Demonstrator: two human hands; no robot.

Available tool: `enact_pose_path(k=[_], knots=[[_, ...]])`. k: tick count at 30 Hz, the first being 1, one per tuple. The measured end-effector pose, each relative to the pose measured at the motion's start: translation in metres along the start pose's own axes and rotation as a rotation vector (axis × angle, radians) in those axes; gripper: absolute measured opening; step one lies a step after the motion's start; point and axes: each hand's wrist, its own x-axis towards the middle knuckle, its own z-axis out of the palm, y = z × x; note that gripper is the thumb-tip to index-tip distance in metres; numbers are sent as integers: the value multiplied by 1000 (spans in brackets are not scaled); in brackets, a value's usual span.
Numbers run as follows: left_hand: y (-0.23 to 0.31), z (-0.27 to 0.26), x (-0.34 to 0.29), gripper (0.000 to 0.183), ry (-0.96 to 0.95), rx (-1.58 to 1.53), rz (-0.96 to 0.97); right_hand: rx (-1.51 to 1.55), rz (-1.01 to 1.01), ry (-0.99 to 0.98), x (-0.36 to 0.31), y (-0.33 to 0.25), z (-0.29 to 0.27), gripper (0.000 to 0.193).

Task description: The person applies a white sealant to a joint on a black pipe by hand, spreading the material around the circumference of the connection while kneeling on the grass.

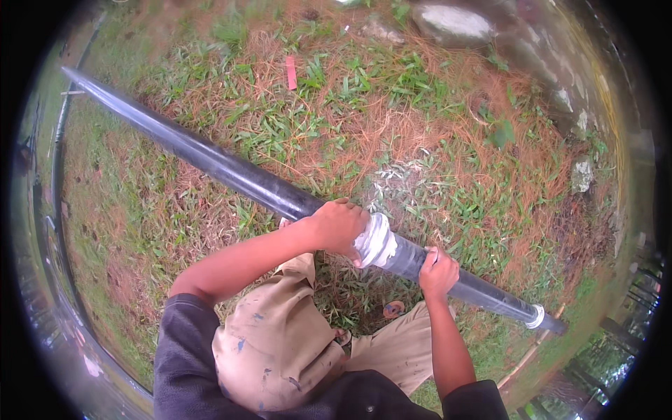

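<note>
A long black pipe runs aslant from the far left to the near right in front of me. White wrapping, bunched and uneven, rings the pipe between my hands. My left hand is closed over the pipe, its fingers against the left edge of the wrapping. To the right of the wrapping, my right hand grips the pipe from the near side, thumb on top. A second, narrower white band circles the pipe near its right end. The undersides of both grips are hidden.
Grass with brown pine needles covers the ground. A pale rock lies at the far right, and a pink strip lies beyond the pipe. Another dark pipe curves along the left. A thin pole passes beneath the right end.
</note>
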Motion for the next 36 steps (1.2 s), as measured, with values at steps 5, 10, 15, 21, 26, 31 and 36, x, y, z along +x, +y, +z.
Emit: enact_pose_path(k=[5,10,15,21,26,31,36], knots=[[58,-35,9,120,-476,142,-114,-69,123,-66,5,13,-3,34],[-3,-8,-5,132,-51,-22,67,-26,0,19,-3,8,1,35],[39,-23,-7,137,-382,84,-57,-66,79,-24,5,4,-4,34],[13,-22,16,118,-324,-64,-95,-23,-17,2,1,11,-2,35],[43,-21,10,107,-364,106,-82,-74,75,-59,-4,10,-4,33],[4,-16,10,108,-486,-205,-203,21,-45,59,-22,6,6,30],[27,-18,17,108,-589,-119,-157,-5,-75,158,-32,23,12,28]])
